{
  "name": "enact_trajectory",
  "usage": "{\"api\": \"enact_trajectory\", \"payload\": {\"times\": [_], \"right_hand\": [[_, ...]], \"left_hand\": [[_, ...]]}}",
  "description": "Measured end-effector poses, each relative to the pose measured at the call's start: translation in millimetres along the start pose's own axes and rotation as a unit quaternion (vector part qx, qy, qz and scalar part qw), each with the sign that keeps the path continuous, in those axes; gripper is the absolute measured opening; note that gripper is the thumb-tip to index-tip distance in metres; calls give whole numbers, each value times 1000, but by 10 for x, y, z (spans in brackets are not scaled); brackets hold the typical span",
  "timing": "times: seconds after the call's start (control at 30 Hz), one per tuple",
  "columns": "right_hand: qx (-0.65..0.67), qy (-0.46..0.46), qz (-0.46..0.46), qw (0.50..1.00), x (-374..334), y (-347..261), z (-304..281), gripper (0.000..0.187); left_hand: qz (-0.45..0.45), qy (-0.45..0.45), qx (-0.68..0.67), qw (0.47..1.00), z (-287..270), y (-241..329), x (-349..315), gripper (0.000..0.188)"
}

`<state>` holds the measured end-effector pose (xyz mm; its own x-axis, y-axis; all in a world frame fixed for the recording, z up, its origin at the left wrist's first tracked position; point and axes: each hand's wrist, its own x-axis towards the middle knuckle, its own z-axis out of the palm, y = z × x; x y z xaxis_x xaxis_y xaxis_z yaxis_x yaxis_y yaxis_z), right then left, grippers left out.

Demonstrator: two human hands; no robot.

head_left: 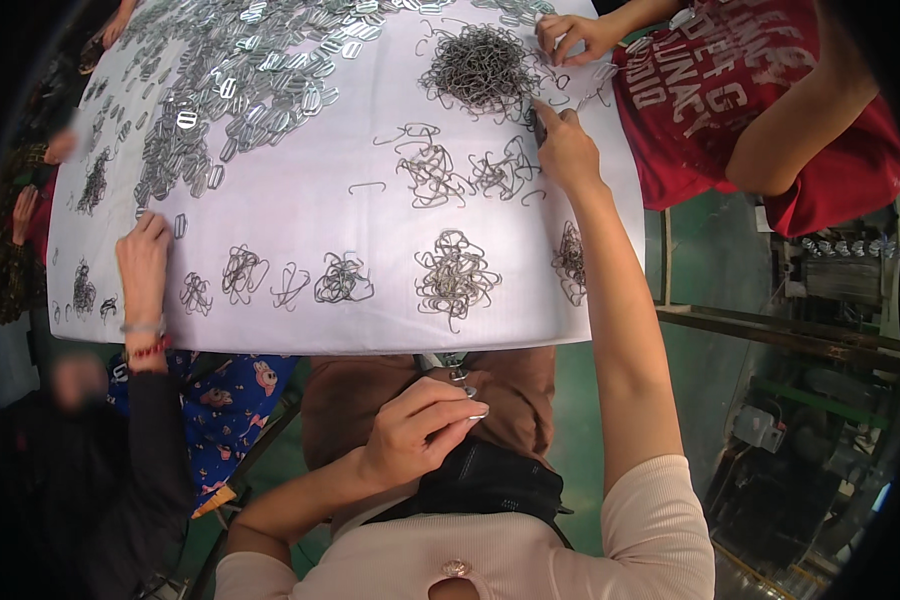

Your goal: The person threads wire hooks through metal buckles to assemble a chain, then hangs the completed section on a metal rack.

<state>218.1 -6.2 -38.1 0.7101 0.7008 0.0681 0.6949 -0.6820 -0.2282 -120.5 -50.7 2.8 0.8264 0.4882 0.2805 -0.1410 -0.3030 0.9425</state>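
White tabletop (300,200): my right hand (567,145), forefinger extended, other fingers curled, touches the near-right edge of the wire-hook heap (478,68), which lies forward-left. My left hand (420,425), loosely pinched on a small metal piece, rests far nearer me.

Bare table (300,200) strip mid-sheet passable; wire clumps (455,275) along near edge, dense wire heap (478,68) far right.

White table (370,210), grey wire hooks (480,65), shiny silver buckles (250,70), red printed shirt (710,90), pale pink sleeve (660,520)
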Motion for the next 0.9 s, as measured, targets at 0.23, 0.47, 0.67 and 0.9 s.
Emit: {"api": "enact_trajectory", "payload": {"times": [0.23,0.47,0.67,0.9], "right_hand": [[154,-2,-1,988,-16,182,-81,25],[204,-27,-34,978,90,228,-43,26],[115,66,1,991,147,215,14,25],[73,-1,-22,997,86,168,8,24]], "left_hand": [[7,3,-6,1000,-15,-59,29,24],[14,-4,1,1000,-42,-73,31,24],[12,-1,8,1000,-32,-65,21,24],[11,2,5,1000,-31,-65,15,24]]}}
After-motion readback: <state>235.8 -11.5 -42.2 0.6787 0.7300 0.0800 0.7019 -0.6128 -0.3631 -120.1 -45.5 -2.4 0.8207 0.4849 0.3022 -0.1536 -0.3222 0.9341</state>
